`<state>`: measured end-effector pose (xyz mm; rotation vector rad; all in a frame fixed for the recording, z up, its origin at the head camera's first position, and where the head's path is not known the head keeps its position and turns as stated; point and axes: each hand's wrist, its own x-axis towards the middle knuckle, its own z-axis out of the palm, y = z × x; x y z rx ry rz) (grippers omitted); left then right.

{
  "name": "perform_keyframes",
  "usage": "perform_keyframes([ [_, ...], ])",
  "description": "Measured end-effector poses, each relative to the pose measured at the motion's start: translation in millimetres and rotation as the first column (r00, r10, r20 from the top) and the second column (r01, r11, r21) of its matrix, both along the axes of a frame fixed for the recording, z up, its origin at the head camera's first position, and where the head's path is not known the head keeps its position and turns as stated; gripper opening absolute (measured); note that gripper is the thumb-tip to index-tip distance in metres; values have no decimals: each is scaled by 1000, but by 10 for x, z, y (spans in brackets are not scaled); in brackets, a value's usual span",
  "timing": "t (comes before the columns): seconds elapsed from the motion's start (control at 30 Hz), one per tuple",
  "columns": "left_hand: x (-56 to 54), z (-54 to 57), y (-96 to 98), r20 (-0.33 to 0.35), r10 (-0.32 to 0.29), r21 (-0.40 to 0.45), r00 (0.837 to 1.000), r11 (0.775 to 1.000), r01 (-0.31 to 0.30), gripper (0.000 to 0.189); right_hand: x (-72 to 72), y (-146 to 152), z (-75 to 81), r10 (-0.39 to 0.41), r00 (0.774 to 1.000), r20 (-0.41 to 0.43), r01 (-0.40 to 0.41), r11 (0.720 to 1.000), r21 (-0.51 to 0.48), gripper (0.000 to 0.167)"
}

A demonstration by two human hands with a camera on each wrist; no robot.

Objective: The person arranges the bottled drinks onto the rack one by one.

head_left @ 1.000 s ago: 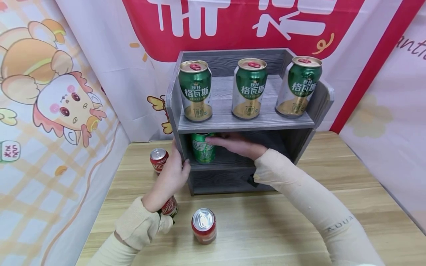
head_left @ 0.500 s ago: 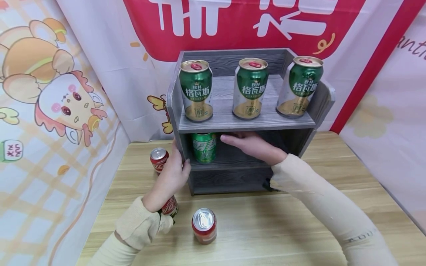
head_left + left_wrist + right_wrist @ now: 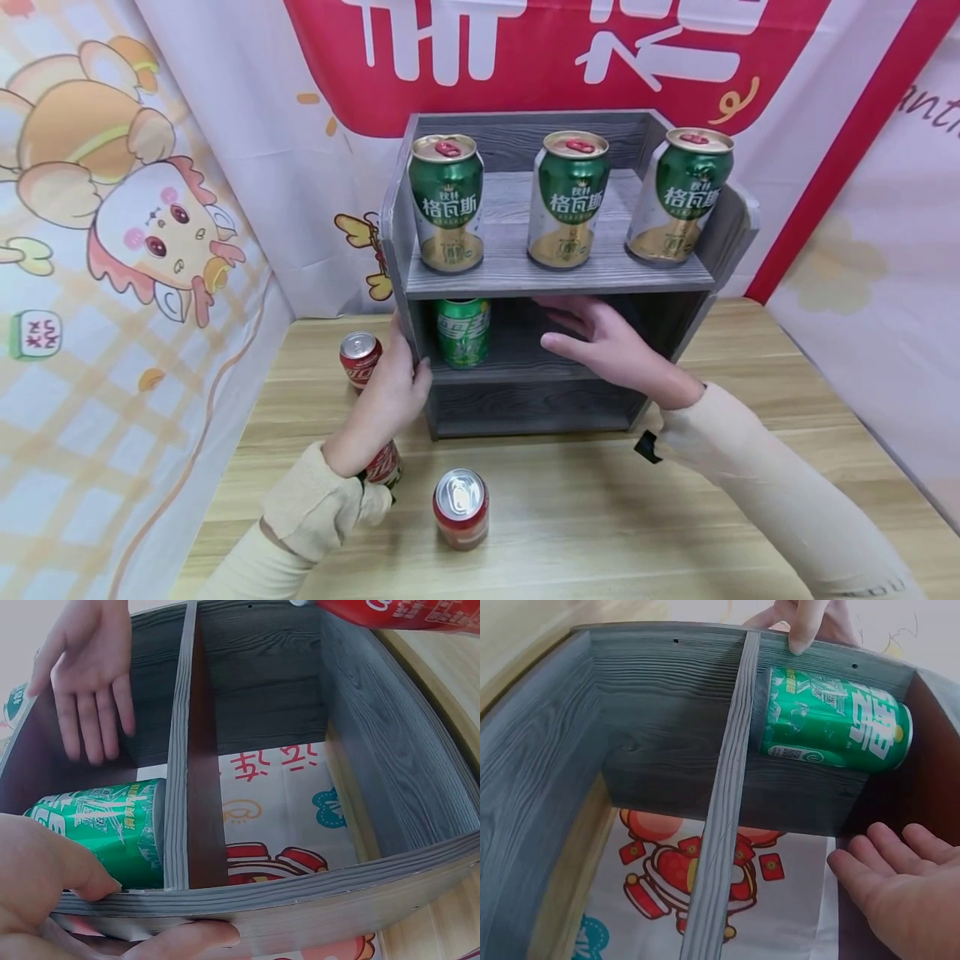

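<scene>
My left hand (image 3: 390, 383) grips the left side panel of a small grey wooden shelf (image 3: 558, 289); in the left wrist view the fingers and thumb (image 3: 180, 939) lie on either side of its front edge. A green soda can (image 3: 463, 335) stands upright on the middle level, close to that panel. To the can's right, my right hand (image 3: 611, 342) hovers at the mouth of the same level, fingers extended and holding nothing. In the right wrist view, a gap separates its fingertips (image 3: 840, 862) from the green can (image 3: 832, 720).
Three green-and-gold cans, left (image 3: 447, 204), middle (image 3: 570, 200) and right (image 3: 681, 196), line the top level. Red cola cans stand on the wooden table (image 3: 570, 525): one behind the left hand (image 3: 360, 357), one by the left wrist (image 3: 384, 465), one in front (image 3: 461, 508). Printed cloth hangs around.
My right hand has let go of the green can and drawn back to the right, partly out of the middle level. The left hand keeps its hold on the side panel.
</scene>
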<state>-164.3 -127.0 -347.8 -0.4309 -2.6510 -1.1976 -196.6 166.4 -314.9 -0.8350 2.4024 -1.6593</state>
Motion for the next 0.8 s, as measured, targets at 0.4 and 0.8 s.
perform_keyframes([
  [0.4, -1, 5, 1, 25, 9, -14, 1000, 1000, -8, 83, 332, 416, -72, -29, 978, -209, 3, 992, -123, 54],
  [0.8, 0, -5, -2, 27, 7, -6, 1000, 1000, -7, 83, 549, 790, -28, -110, 945, -308, -27, 912, -410, 50],
])
